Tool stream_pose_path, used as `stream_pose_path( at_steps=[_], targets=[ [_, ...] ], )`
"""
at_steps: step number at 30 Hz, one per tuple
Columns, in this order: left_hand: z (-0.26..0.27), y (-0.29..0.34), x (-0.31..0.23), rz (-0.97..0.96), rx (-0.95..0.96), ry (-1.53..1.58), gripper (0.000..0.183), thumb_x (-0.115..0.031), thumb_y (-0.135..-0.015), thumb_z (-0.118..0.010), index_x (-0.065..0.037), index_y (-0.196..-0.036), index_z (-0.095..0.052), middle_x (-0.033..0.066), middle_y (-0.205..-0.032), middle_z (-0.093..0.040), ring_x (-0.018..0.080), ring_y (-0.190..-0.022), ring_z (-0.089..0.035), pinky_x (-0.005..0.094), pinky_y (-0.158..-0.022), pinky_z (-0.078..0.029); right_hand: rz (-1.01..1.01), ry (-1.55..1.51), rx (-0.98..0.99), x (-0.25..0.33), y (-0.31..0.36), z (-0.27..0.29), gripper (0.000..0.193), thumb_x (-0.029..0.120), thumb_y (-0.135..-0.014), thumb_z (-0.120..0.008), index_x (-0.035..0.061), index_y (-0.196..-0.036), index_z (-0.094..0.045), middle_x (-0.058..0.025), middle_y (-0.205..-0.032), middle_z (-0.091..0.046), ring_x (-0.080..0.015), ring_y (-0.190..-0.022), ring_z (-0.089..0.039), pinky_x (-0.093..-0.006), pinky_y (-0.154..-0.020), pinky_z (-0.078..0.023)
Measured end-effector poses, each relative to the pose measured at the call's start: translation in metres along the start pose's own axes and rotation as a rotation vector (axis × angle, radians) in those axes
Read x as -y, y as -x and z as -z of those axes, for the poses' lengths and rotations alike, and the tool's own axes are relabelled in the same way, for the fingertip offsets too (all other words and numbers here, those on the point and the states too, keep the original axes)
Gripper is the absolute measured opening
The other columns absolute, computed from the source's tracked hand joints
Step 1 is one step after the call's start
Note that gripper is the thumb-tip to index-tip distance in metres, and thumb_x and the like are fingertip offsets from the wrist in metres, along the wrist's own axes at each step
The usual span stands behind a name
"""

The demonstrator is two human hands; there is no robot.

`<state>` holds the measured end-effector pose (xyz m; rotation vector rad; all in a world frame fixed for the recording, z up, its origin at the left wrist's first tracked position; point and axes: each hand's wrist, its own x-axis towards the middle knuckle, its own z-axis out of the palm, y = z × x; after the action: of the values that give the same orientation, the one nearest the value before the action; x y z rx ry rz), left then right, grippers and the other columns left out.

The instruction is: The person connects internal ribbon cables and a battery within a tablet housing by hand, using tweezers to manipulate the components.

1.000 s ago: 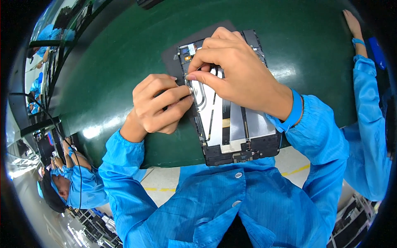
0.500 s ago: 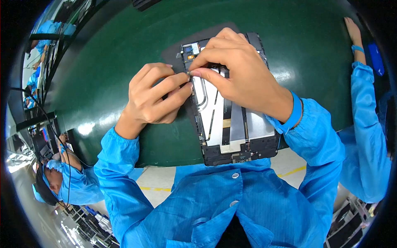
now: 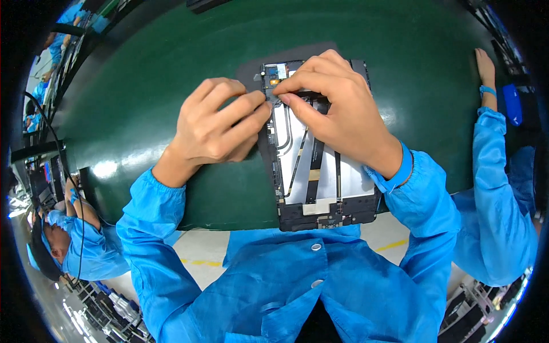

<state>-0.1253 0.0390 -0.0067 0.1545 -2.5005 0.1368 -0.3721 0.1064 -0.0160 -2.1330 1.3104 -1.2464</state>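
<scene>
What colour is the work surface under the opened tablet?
Dark green work surface, seen in the head view, beneath the opened tablet.

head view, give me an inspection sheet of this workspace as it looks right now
surface: dark green table, glossy, with a grey mat under the work
job's things: opened tablet lying flat on the mat, back cover off, silvery plate and dark flat ribbon strips showing
clutter: nothing seen on the table besides the tablet and mat
grippers: left hand curled at the tablet's upper left edge; right hand resting over its upper part, fingertips pinching near the top left corner; what they pinch is too small to tell
cables: thin black cable hanging at the far left
surroundings: a co-worker's hand with a blue wristband on the right; another person in blue at lower left
</scene>
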Motion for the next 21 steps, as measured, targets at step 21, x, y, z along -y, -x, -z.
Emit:
stream_pose_path(
  at_steps=[21],
  targets=[
    [0.004, 0.006, 0.002, 0.158, -0.032, 0.235, 0.035, -0.007, -0.072, -0.074, -0.001, -0.106, -0.077, 0.0114, -0.105, -0.074, 0.0292, -0.087, -0.069, 0.0403, -0.072, -0.055, 0.001, 0.058, 0.012, 0.010, -0.006, -0.003, 0.017, 0.006, -0.089, -0.080, 0.0092, -0.104, -0.086, -0.0065, -0.096, -0.073, -0.0280, -0.098, -0.063, -0.0400, -0.088, -0.050]
  ],
)
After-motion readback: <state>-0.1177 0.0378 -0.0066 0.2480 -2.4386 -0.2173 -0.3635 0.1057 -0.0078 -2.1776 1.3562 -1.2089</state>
